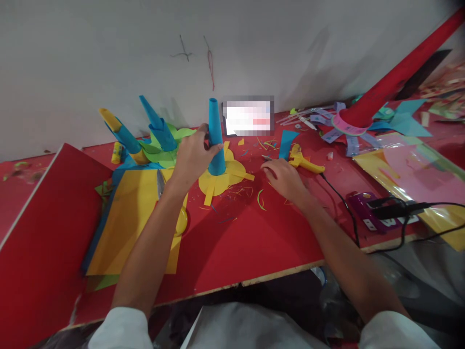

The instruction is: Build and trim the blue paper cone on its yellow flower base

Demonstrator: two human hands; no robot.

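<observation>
My left hand (196,150) is closed around the upper part of a blue paper cone (217,160), thumb in front and fingers behind. The cone stands upright on a yellow flower-shaped paper base (236,174) with strips spreading outward. My right hand (285,177) lies low over the red table, its fingers loosely stretched and slightly bent. Just beyond its fingertips is a small grey pointed object (267,157), partly hidden. Behind this hand are a curled blue paper piece (286,143) and a yellow glue gun (307,163) with a black cord.
Two paper cones on bases, one blue on green (165,135) and one blue-yellow (125,138), stand at the left. Yellow sheets (127,218) lie under my left forearm. A lit screen (249,116) leans on the wall. A tall red cone (395,77) and purple box (366,208) are at right.
</observation>
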